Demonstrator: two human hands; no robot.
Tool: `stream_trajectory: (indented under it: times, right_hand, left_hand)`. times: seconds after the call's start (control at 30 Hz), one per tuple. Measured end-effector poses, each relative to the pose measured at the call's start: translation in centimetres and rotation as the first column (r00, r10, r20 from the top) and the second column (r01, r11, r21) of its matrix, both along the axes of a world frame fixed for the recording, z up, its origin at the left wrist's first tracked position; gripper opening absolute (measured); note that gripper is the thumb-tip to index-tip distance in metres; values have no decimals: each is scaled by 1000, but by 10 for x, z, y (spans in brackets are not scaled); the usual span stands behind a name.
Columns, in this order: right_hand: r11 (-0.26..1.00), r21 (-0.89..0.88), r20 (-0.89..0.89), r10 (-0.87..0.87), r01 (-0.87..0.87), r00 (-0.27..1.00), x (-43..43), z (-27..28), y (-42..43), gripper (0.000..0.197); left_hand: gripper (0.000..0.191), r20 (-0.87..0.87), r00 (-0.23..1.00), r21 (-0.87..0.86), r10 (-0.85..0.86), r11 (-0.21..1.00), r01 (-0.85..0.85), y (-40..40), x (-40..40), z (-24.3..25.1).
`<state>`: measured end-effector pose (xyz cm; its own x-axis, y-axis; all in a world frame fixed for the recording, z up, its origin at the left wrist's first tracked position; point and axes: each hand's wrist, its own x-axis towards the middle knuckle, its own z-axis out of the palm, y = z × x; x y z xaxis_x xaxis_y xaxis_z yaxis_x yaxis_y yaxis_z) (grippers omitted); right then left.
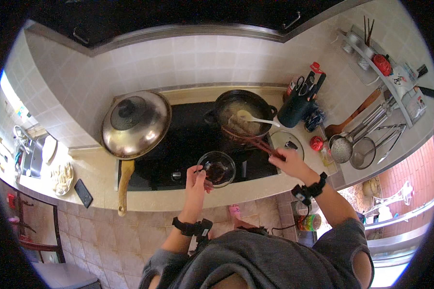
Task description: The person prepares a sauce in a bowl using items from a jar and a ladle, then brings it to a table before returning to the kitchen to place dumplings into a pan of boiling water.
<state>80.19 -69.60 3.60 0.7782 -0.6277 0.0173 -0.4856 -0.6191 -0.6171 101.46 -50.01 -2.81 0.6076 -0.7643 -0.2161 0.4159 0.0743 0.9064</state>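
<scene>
My left hand (199,180) grips the rim of a clear glass bowl (227,164) over the front of the black cooktop (182,133). A little dark liquid lies in the bottom of the bowl. In my right hand (291,162) is a pair of reddish-brown chopsticks (262,143), their tips reaching the near side of a black two-handled pot (231,96). Food or liquid in the pot is too blurred to name. A white-handled ladle (264,120) rests in it, its handle over the right rim.
A lidded wok (141,123) stands on the left, its wooden handle (124,188) jutting past the counter edge. A glass lid (287,139), a dark utensil holder (296,110) and hanging strainers (341,149) are on the right. A phone (83,193) lies beside a plate of food (62,177).
</scene>
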Motion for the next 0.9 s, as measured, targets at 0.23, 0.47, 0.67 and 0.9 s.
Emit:
stream_trajectory:
  times: [0.23,0.47,0.67,0.9]
  right_hand:
    - [906,-253,-37,-360,340,932,16,-45,-126,31]
    - [944,138,151,-320,301,935,35,-109,-168,27]
    - [937,192,358,-345,293,868,51,-93,-171,13]
    - [939,-31,363,-309,343,879,44,-81,-170,16]
  left_hand:
    - [26,17,999,30,34,999,-34,-28,7,-10]
    - [24,-30,990,145,139,981,-133,-49,11,-25]
    - [25,16,981,122,193,973,-194,-70,15,-37]
    - [26,6,978,143,209,968,-208,-87,11,-30]
